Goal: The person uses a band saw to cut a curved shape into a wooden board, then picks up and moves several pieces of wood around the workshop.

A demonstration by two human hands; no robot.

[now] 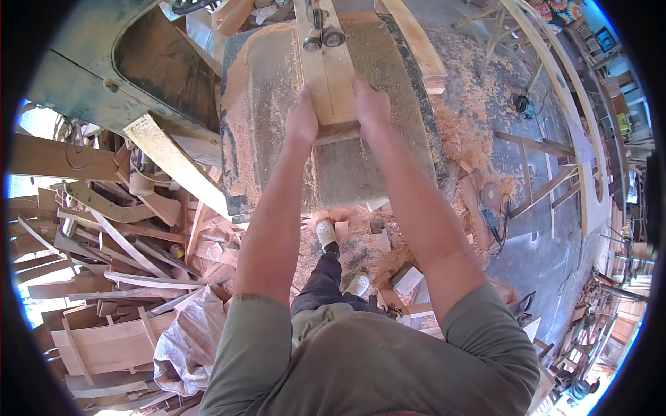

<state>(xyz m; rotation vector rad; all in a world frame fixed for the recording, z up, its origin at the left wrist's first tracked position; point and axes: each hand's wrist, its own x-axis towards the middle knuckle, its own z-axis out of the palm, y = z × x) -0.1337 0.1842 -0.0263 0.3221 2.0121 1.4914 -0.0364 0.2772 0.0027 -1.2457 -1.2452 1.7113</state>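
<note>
left hand (302, 123) and right hand (373, 109) clasp the board (331, 93) edge to edge, best kept flat on the machine table (270, 83), clear of its rollers (334, 37).

A crumpled whitish sack (189, 341) lies beside wood offcuts (152, 280); 1 blue power tool (492, 220) rests near a curved wooden frame (593, 208).

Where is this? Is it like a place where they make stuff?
It looks like a woodworking shop: there's a machine table covered in sawdust, heaps of cut wood on the left, and two hands holding a wooden board.
</note>
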